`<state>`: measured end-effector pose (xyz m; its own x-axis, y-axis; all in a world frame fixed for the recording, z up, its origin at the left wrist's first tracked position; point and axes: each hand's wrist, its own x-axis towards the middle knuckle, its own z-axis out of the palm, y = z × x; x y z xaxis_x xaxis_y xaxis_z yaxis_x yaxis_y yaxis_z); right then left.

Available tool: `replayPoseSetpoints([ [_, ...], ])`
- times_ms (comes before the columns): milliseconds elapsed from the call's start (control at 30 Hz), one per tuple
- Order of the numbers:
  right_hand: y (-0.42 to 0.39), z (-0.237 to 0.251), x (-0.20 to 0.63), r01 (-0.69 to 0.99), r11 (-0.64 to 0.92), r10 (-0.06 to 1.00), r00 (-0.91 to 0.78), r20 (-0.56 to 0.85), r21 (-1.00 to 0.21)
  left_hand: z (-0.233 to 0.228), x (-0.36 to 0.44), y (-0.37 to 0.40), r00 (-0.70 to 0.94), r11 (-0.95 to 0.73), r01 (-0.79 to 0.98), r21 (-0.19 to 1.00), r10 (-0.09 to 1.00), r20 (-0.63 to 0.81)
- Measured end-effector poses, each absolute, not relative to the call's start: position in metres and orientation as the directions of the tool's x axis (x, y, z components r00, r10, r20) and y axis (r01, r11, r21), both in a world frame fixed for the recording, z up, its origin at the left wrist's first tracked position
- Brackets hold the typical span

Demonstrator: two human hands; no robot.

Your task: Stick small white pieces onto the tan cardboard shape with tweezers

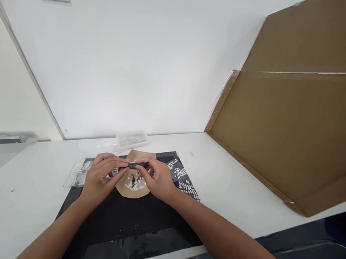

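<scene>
Between the fingertips of my left hand and my right hand is a small dark, elongated piece; its exact kind I cannot make out. Both hands pinch it, one at each end, above a tan sheet. Small white bits and a thin black strip lie on that sheet. Under it spreads a black mat. Rows of small white rectangles sit at the mat's right side, beyond my right hand.
A clear plastic tray lies left of my left hand. Against the wall stands a shallow white container. A large cardboard panel leans at the right on the white table. The table's front edge runs below my forearms.
</scene>
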<state>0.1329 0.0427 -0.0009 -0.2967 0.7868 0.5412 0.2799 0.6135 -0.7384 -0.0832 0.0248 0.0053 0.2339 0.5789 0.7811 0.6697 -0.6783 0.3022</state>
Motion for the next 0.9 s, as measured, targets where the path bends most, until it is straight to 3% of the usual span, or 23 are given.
replayPoseSetpoints([
  [233, 0.0449, -0.0042, 0.1332, 0.3, 0.649, 0.76, -0.311, 0.571, -0.699, 0.0038, -0.0855, 0.0254, 0.295, -0.681, 0.669, 0.299, 0.612, 0.734],
  [433, 0.0462, -0.0044, 0.1336, 0.278, 0.678, 0.733, -0.331, 0.594, -0.681, 0.0024, -0.0827, 0.0221, 0.284, -0.661, 0.603, 0.447, 0.701, 0.654],
  [900, 0.0479, -0.0073, 0.1317, 0.225, 0.77, 0.636, -0.356, 0.685, -0.598, -0.0036, -0.0788, 0.0235, 0.283, -0.706, 0.567, 0.423, 0.65, 0.705],
])
